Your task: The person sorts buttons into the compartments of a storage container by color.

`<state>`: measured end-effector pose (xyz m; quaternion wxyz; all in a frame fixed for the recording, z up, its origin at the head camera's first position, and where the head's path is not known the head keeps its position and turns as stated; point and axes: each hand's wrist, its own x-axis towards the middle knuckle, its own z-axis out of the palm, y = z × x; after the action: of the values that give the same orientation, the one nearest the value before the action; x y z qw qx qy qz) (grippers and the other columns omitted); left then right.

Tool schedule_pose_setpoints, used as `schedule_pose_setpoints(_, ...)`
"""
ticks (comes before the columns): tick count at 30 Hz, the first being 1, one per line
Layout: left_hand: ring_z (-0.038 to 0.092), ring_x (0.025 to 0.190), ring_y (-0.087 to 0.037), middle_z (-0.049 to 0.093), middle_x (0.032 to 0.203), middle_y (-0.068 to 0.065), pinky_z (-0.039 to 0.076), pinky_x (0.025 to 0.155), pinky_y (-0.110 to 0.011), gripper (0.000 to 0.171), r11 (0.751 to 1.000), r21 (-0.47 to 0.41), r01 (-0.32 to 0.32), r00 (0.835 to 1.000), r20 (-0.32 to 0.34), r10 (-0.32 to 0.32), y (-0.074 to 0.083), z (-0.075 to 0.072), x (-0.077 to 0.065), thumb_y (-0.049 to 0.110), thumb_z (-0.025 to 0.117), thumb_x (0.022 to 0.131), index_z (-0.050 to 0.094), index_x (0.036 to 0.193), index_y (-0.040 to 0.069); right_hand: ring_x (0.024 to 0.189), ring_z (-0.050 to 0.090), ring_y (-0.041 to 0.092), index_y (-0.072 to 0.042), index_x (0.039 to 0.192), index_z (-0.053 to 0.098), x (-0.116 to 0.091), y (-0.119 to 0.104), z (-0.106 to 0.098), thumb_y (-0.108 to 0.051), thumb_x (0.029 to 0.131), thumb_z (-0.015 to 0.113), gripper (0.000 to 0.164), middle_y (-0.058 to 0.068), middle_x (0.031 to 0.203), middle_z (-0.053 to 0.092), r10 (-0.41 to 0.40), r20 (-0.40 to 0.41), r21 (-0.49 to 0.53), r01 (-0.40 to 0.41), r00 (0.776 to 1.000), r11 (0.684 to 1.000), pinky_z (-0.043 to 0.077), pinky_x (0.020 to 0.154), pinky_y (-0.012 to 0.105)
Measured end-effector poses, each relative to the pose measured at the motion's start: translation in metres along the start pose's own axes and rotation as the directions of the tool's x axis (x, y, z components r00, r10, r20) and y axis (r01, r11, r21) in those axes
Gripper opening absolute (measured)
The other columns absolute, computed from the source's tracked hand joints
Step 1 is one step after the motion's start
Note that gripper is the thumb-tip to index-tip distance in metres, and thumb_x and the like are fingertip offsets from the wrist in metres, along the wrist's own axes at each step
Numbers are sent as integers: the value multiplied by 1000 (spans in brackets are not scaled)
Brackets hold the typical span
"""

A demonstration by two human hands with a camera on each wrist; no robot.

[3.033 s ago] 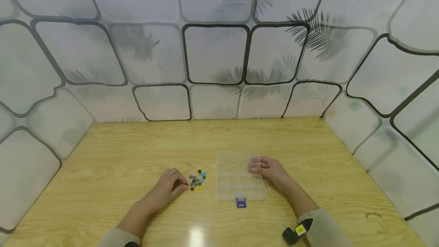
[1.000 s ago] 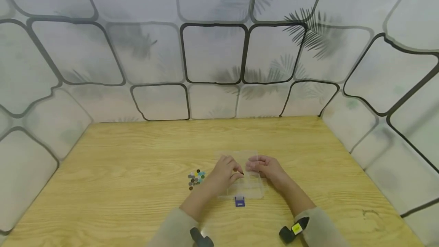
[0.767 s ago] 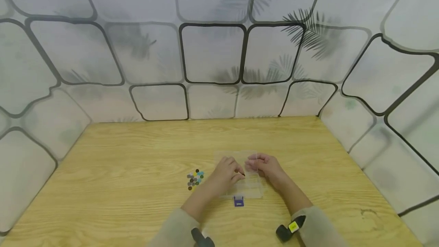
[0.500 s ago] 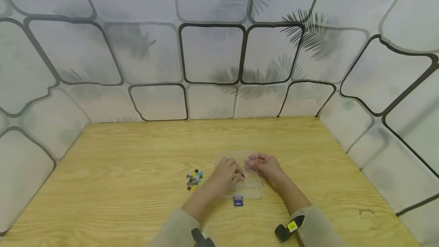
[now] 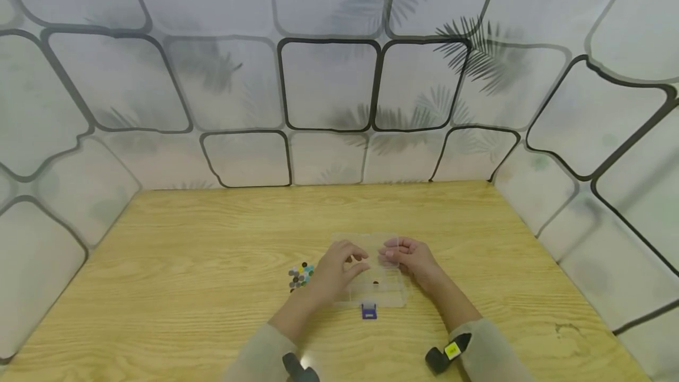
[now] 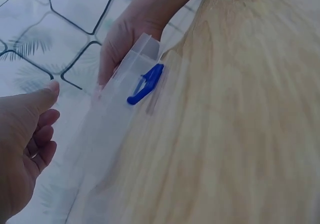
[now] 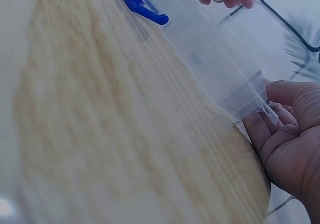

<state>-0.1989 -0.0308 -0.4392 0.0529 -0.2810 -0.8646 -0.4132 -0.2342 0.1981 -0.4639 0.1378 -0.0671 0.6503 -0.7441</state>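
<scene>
A clear plastic compartment box (image 5: 389, 296) with its lid raised stands on the table, a purple-blue latch (image 5: 368, 311) at its front. One small dark disc (image 5: 375, 282) lies inside it. My left hand (image 5: 339, 267) is over the box's left part, thumb and fingers apart with nothing between them; the left wrist view shows this hand (image 6: 25, 139) beside the box wall. At the right end of the box, my right hand (image 5: 416, 261) holds it; in the right wrist view the thumb and fingers of that hand (image 7: 295, 134) are around the box's end.
To the left of the box lies a loose group of small round discs (image 5: 301, 276) in grey, black, yellow, blue and green, partly behind my left forearm. The wooden table (image 5: 212, 240) ends at a patterned cloth wall (image 5: 329, 158) at the back and sides.
My left hand carried a dark disc from the group to the box, let it go inside, and has drawn back slightly left with its fingers parted. My right hand has stayed at the box.
</scene>
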Motion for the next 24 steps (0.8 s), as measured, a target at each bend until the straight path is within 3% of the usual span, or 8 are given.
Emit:
schedule_pose_setpoints(5, 53, 99, -17, 58, 105, 4, 48, 88, -38, 25, 992, -126, 25, 1000, -4, -26, -5, -19, -10, 30, 62, 91, 66, 105, 9, 90, 69, 15, 10, 118, 49, 2, 1, 1, -2, 87, 64, 36, 6, 98, 71, 46, -36, -25, -47, 998, 999, 53, 81, 27)
schedule_pose_setpoints(9, 53, 103, -18, 57, 106, 5, 45, 91, -45, 26, 977, -198, 81, 997, -5, -83, -14, -32, -21, 30, 64, 89, 66, 104, 9, 91, 68, 14, 12, 120, 47, 3, -1, 0, -1, 89, 63, 37, 6, 98, 71, 63, -29, -34, -64, 998, 997, 53, 82, 27)
schedule_pose_setpoints(17, 52, 104, -20, 56, 107, 5, 44, 91, -45, 22, 963, -226, 149, 988, -5, -154, -35, -49, -35, 30, 66, 88, 66, 103, 14, 89, 69, 13, 10, 119, 49, 2, -3, -2, -2, 88, 64, 36, 5, 97, 71, 80, -37, -57, -82, 996, 995, 53, 79, 26)
schedule_pose_setpoints(24, 52, 108, -20, 56, 107, 5, 46, 91, -41, 22, 931, -250, 264, 962, 2, -272, -50, -69, -50, 31, 67, 88, 66, 103, 15, 90, 69, 14, 11, 120, 48, 4, -2, 0, -3, 88, 64, 38, 7, 99, 71, 87, -38, -65, -89, 996, 994, 53, 80, 26)
